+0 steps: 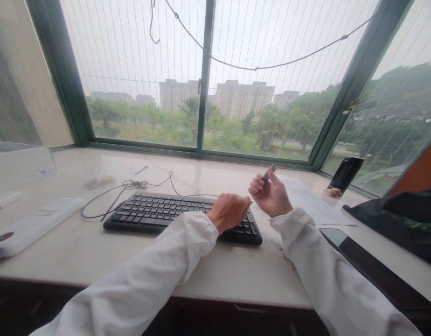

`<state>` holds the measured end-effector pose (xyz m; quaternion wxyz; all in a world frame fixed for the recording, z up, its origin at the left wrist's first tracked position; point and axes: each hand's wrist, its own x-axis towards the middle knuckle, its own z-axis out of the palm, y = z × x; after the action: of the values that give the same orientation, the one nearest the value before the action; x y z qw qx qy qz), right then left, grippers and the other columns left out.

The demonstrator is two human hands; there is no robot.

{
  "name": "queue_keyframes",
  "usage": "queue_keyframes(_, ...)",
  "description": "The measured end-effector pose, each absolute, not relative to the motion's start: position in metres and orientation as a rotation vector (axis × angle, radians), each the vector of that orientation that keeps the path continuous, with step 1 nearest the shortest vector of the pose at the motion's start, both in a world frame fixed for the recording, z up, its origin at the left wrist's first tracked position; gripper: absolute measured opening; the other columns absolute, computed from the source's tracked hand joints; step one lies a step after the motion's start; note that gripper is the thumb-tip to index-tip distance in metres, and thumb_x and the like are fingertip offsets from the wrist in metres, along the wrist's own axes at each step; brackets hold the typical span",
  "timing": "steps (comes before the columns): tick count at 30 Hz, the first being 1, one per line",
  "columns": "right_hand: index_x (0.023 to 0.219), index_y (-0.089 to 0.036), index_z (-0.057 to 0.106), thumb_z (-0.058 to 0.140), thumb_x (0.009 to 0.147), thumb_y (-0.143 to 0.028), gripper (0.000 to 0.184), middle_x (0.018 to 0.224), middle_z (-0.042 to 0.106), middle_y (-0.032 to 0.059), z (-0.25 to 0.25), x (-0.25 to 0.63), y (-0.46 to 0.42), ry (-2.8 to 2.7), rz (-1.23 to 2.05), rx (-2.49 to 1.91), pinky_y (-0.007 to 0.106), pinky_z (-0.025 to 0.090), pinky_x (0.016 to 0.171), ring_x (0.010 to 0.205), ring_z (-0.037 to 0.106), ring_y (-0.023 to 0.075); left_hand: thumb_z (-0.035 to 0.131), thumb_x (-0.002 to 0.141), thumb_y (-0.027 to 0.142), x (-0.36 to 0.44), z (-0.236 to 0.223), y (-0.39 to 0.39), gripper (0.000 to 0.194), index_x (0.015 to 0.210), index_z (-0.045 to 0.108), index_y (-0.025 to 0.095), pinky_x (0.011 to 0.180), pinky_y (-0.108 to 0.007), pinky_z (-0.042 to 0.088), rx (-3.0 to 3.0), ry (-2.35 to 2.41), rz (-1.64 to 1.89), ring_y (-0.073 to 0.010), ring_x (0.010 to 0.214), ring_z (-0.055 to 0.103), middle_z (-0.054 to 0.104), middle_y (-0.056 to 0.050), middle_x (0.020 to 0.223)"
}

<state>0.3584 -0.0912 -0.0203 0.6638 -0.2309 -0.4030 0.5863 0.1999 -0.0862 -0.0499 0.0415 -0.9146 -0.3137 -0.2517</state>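
My right hand (270,193) is raised above the right end of a black keyboard (159,211), its fingers curled round a small dark pen-like object (269,173) that sticks up from the fist. My left hand (229,211) hovers over the keyboard's right keys with its fingers curled into a loose fist; whether anything is in it is hidden. The two hands are almost touching. Both arms wear white sleeves. The keyboard lies on a pale marble sill (96,247), and its black cable (124,186) coils behind it.
A sheet of paper (313,203) lies right of the hands. A dark tablet (372,268) sits at the right front, a black phone (345,173) leans by the window, black cloth (404,219) at far right. White devices (30,226) lie left. Barred windows stand behind.
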Motion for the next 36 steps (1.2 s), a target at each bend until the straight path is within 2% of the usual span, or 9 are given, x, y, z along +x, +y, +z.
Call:
queue_keyframes(4, 0.056, -0.021, 0.024, 0.055, 0.082, -0.047, 0.048, 0.044, 0.018, -0.009, -0.017, 0.358, -0.097, -0.906, 1.31, -0.553, 0.02, 0.023, 0.038, 0.039, 0.019, 0.0069, 0.025, 0.095, 0.035, 0.199, -0.049, -0.087, 0.039, 0.09, 0.059, 0.017, 0.068, -0.032, 0.042, -2.755, -0.888, -0.72, -0.023, 0.075, 0.063, 0.065, -0.012, 0.077)
queue_keyframes(8, 0.055, -0.02, 0.018, 0.053, 0.082, -0.05, 0.053, 0.043, 0.022, -0.0081, -0.02, 0.356, -0.097, -0.853, 1.348, -0.607, 0.02, 0.024, 0.038, 0.04, 0.023, 0.0063, 0.027, 0.094, 0.037, 0.198, -0.05, -0.083, 0.039, 0.09, 0.06, 0.017, 0.069, -0.032, 0.041, -2.757, -0.941, -0.749, -0.0233, 0.079, 0.063, 0.066, -0.013, 0.079)
queue_keyframes(11, 0.054, -0.021, 0.015, 0.051, 0.081, -0.051, 0.054, 0.039, 0.019, -0.0086, -0.023, 0.354, -0.096, -0.784, 1.309, -0.646, 0.022, 0.018, 0.034, 0.036, 0.018, 0.0065, 0.032, 0.093, 0.041, 0.198, -0.051, -0.082, 0.038, 0.088, 0.061, 0.017, 0.072, -0.033, 0.041, -2.816, -0.977, -0.721, -0.0236, 0.081, 0.062, 0.066, -0.013, 0.081)
queue_keyframes(14, 0.055, -0.021, 0.01, 0.052, 0.08, -0.045, 0.055, 0.037, 0.014, -0.0094, -0.025, 0.354, -0.094, -0.719, 1.208, -0.631, 0.024, 0.011, 0.032, 0.033, 0.012, 0.0066, 0.035, 0.092, 0.041, 0.199, -0.051, -0.082, 0.036, 0.087, 0.062, 0.017, 0.073, -0.034, 0.041, -2.854, -0.975, -0.688, -0.0236, 0.081, 0.062, 0.066, -0.012, 0.083)
queue_keyframes(17, 0.056, -0.021, 0.007, 0.054, 0.077, -0.037, 0.054, 0.035, 0.013, -0.0096, -0.026, 0.36, -0.091, -0.691, 1.142, -0.623, 0.024, 0.008, 0.031, 0.032, 0.011, 0.0063, 0.033, 0.093, 0.034, 0.198, -0.052, -0.08, 0.035, 0.086, 0.063, 0.017, 0.071, -0.033, 0.04, -2.827, -1.008, -0.673, -0.0226, 0.079, 0.062, 0.066, -0.012, 0.082)
queue_keyframes(21, 0.057, -0.021, 0.006, 0.055, 0.074, -0.029, 0.052, 0.035, 0.011, -0.0099, -0.028, 0.371, -0.087, -0.659, 1.087, -0.644, 0.023, 0.006, 0.031, 0.032, 0.009, 0.0059, 0.032, 0.092, 0.03, 0.195, -0.052, -0.077, 0.036, 0.083, 0.064, 0.016, 0.067, -0.032, 0.04, -2.772, -1.06, -0.644, -0.0214, 0.075, 0.061, 0.065, -0.01, 0.081)
queue_keyframes(28, 0.057, -0.021, 0.005, 0.055, 0.07, -0.026, 0.052, 0.035, 0.01, -0.0095, -0.026, 0.378, -0.087, -0.662, 1.063, -0.629, 0.023, 0.007, 0.03, 0.032, 0.009, 0.0061, 0.035, 0.089, 0.031, 0.195, -0.054, -0.077, 0.034, 0.081, 0.064, 0.016, 0.064, -0.031, 0.039, -2.743, -1.035, -0.646, -0.0204, 0.072, 0.06, 0.064, -0.009, 0.081)
queue_keyframes(36, 0.052, -0.021, 0.011, 0.056, 0.071, -0.027, 0.05, 0.034, 0.014, -0.0107, -0.032, 0.368, -0.082, -0.794, 0.985, -0.699, 0.022, 0.006, 0.031, 0.03, 0.01, 0.004, 0.039, 0.088, 0.031, 0.194, -0.055, -0.077, 0.031, 0.083, 0.065, 0.015, 0.069, -0.033, 0.042, -2.764, -1.054, -0.616, -0.0224, 0.082, 0.059, 0.063, -0.011, 0.086)
